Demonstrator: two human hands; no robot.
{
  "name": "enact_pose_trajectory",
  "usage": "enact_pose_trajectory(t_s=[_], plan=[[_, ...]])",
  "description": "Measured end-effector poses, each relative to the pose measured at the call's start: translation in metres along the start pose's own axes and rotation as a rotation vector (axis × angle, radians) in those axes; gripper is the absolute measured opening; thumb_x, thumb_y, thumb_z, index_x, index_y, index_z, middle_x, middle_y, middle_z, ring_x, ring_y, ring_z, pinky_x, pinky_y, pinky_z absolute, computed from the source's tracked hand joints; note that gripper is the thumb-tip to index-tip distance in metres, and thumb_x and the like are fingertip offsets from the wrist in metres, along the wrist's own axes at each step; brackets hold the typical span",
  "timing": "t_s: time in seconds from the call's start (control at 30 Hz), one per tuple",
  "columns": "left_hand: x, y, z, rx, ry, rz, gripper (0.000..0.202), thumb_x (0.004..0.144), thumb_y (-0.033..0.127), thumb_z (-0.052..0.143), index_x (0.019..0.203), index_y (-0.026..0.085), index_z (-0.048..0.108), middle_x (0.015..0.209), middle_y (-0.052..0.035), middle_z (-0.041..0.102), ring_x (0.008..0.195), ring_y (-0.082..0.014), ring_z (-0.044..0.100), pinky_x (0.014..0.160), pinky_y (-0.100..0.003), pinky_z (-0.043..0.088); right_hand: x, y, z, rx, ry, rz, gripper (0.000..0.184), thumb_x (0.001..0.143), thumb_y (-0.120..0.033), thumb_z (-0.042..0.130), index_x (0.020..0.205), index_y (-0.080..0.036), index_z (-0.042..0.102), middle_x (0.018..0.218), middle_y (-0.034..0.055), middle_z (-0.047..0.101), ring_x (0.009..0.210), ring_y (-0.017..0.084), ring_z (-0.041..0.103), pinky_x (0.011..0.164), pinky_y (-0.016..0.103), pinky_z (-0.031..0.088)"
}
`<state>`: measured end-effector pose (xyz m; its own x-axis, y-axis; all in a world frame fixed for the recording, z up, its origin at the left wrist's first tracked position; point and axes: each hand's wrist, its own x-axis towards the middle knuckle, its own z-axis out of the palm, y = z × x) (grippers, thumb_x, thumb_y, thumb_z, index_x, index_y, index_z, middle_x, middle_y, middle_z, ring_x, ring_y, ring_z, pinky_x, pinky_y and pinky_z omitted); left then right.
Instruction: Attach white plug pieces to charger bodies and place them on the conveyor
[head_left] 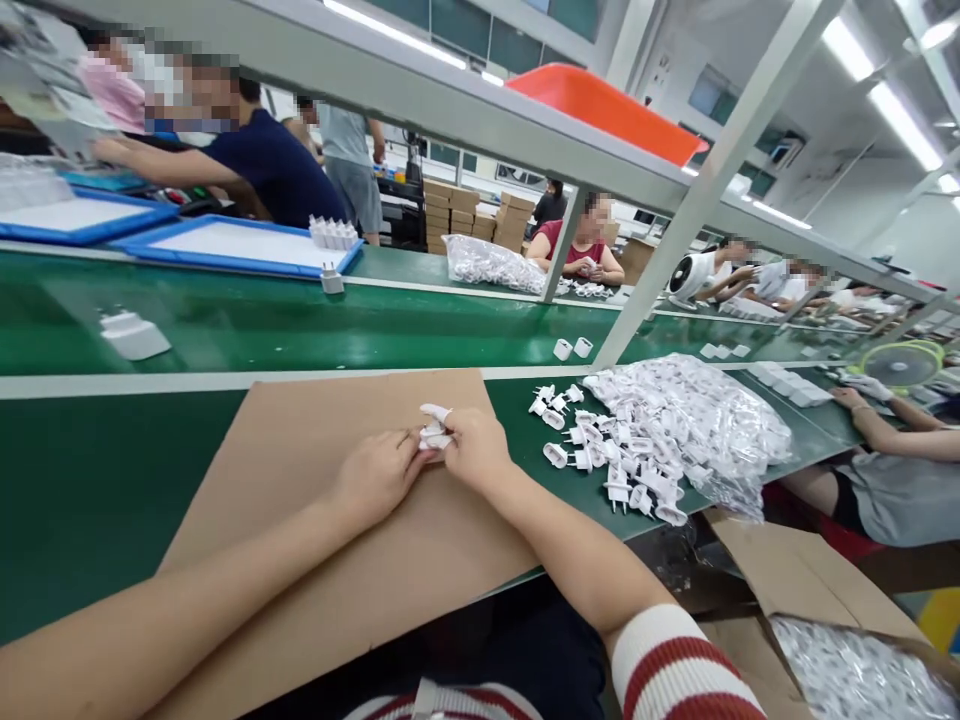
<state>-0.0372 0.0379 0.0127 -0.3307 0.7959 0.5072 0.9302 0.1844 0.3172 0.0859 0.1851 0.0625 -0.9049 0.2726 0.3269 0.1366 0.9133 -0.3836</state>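
Over a sheet of brown cardboard (315, 540), my two hands meet around a small white plastic plug part (433, 438). My left hand (381, 468) closes on its near left side with the fingertips. My right hand (477, 446) grips it from the right. White covering, perhaps a finger cot, shows at the tip of a right-hand finger. Most of the part is hidden by my fingers. To the right of the cardboard lies a loose heap of white two-pin plug pieces (616, 482), spilling from a clear plastic bag (697, 410).
Beyond the white ledge runs a green conveyor belt (405, 325) carrying a white plug adapter (133, 335) and several white housings. A slanted metal post (675, 230) rises behind the bag. Co-workers sit opposite and at right. An open carton (810, 580) stands low at right.
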Motion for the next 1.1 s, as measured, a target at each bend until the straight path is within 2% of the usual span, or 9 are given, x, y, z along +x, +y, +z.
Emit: enact_pose_trajectory(t_s=[0.2, 0.33, 0.5, 0.63, 0.7, 0.83, 0.97, 1.03, 1.1], plan=[[0.003, -0.004, 0.000, -0.361, -0.120, -0.097, 0.045, 0.099, 0.062, 0.051, 0.098, 0.021, 0.068, 0.100, -0.0109, 0.074, 0.095, -0.0299, 0.067, 0.087, -0.043, 0.054, -0.001, 0.012, 0.013, 0.290, 0.062, 0.036, 0.043, 0.087, -0.021, 0.070, 0.129, -0.032, 0.072, 0.112, 0.0010, 0.078, 0.108, 0.022, 0.068, 0.098, 0.033, 0.052], [0.004, -0.004, -0.002, -0.514, -0.184, -0.255, 0.056, 0.090, 0.070, 0.059, 0.115, 0.021, 0.071, 0.115, -0.0113, 0.076, 0.107, -0.0338, 0.068, 0.095, -0.046, 0.055, 0.008, 0.021, 0.011, 0.450, 0.103, 0.079, 0.047, 0.091, -0.033, 0.071, 0.137, -0.026, 0.066, 0.130, 0.0048, 0.072, 0.115, 0.020, 0.066, 0.103, 0.033, 0.051], [0.032, -0.020, 0.000, -0.612, -0.232, -0.408, 0.078, 0.078, 0.073, 0.067, 0.132, 0.016, 0.066, 0.126, -0.0137, 0.074, 0.112, -0.0358, 0.070, 0.101, -0.049, 0.054, 0.014, 0.053, -0.016, 0.020, 0.205, 0.451, 0.061, 0.096, -0.047, 0.065, 0.147, -0.015, 0.057, 0.147, 0.0188, 0.057, 0.142, 0.035, 0.046, 0.120, 0.049, 0.033], [0.090, -0.057, 0.007, -0.388, -0.089, -0.539, 0.061, 0.079, 0.058, 0.065, 0.121, 0.014, 0.069, 0.115, -0.0142, 0.076, 0.104, -0.0356, 0.070, 0.094, -0.046, 0.055, 0.014, 0.083, -0.030, -0.238, 0.099, 0.746, 0.070, 0.095, -0.052, 0.064, 0.152, -0.013, 0.050, 0.165, 0.0234, 0.036, 0.156, 0.050, 0.018, 0.123, 0.065, 0.012], [0.119, -0.078, 0.009, -0.207, -0.050, -0.623, 0.052, 0.083, 0.051, 0.062, 0.117, 0.013, 0.069, 0.115, -0.0169, 0.075, 0.104, -0.0370, 0.070, 0.091, -0.046, 0.055, 0.014, 0.091, -0.031, -0.258, 0.035, 0.846, 0.072, 0.096, -0.053, 0.062, 0.154, -0.014, 0.047, 0.166, 0.0240, 0.034, 0.155, 0.052, 0.018, 0.120, 0.068, 0.016], [0.155, -0.117, 0.010, -0.017, -0.072, -0.679, 0.061, 0.088, 0.051, 0.058, 0.129, 0.006, 0.064, 0.127, -0.0252, 0.069, 0.113, -0.0405, 0.066, 0.090, -0.047, 0.053, 0.017, 0.095, -0.029, -0.292, -0.005, 0.835, 0.048, 0.097, -0.036, 0.061, 0.141, -0.017, 0.058, 0.156, 0.0222, 0.046, 0.142, 0.042, 0.043, 0.109, 0.055, 0.039], [0.163, -0.142, 0.012, 0.048, -0.127, -0.777, 0.073, 0.088, 0.056, 0.056, 0.141, 0.006, 0.057, 0.134, -0.0296, 0.064, 0.117, -0.0457, 0.064, 0.091, -0.052, 0.051, 0.019, 0.089, -0.026, -0.300, -0.010, 0.746, 0.041, 0.091, -0.017, 0.061, 0.132, -0.020, 0.063, 0.143, 0.0168, 0.053, 0.124, 0.033, 0.054, 0.096, 0.042, 0.048], [0.162, -0.145, 0.012, 0.073, -0.154, -0.819, 0.074, 0.086, 0.056, 0.057, 0.141, 0.007, 0.058, 0.133, -0.0307, 0.064, 0.122, -0.0485, 0.061, 0.095, -0.057, 0.049, 0.020, 0.084, -0.026, -0.277, -0.021, 0.708, 0.040, 0.089, -0.015, 0.061, 0.128, -0.021, 0.065, 0.138, 0.0148, 0.055, 0.120, 0.032, 0.055, 0.091, 0.039, 0.049], [0.161, -0.140, 0.011, 0.095, -0.106, -0.847, 0.084, 0.079, 0.061, 0.061, 0.141, 0.005, 0.057, 0.140, -0.0332, 0.059, 0.131, -0.0523, 0.052, 0.101, -0.063, 0.044, 0.020, 0.078, -0.026, -0.248, -0.030, 0.671, 0.037, 0.087, -0.017, 0.063, 0.123, -0.022, 0.067, 0.133, 0.0131, 0.056, 0.116, 0.031, 0.055, 0.089, 0.039, 0.050]])
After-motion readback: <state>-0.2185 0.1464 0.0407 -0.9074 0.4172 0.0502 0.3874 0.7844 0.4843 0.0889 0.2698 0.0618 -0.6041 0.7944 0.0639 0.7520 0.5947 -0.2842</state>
